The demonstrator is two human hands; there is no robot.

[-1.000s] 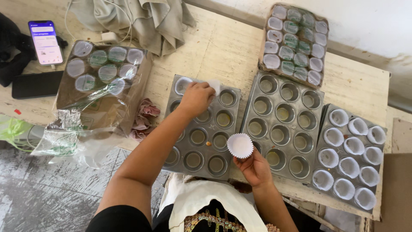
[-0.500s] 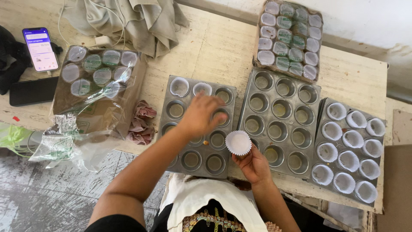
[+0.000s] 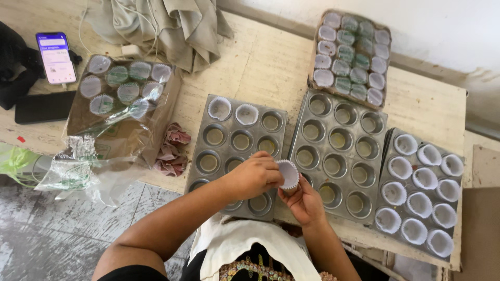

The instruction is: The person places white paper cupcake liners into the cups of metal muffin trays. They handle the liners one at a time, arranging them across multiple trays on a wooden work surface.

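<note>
Since half a second ago the left hand (image 3: 253, 177) has drawn back from the cups of the left-most muffin tin (image 3: 237, 151) and come to the stack of paper liners (image 3: 288, 174), which the right hand (image 3: 304, 203) holds just over that tin's near right corner. Right-hand fingers are curled closed around the base of the stack; left-hand fingertips are pinched on its fluted rim, closed on the top liner as far as can be seen (the thumb hides the exact contact). These liners look very light, thin and soft, easily crushed, and they nest tightly, so a gentle pinch at the pleated edge is the sensible place to take hold, with the other hand steadying the stack from below. Two liners already sit in the far row of that tin. Right of it lies a bare middle tin (image 3: 341, 148), and beyond that a third tin (image 3: 419, 192) with every cup lined, all on the wooden worktop (image 3: 260, 62).
</note>
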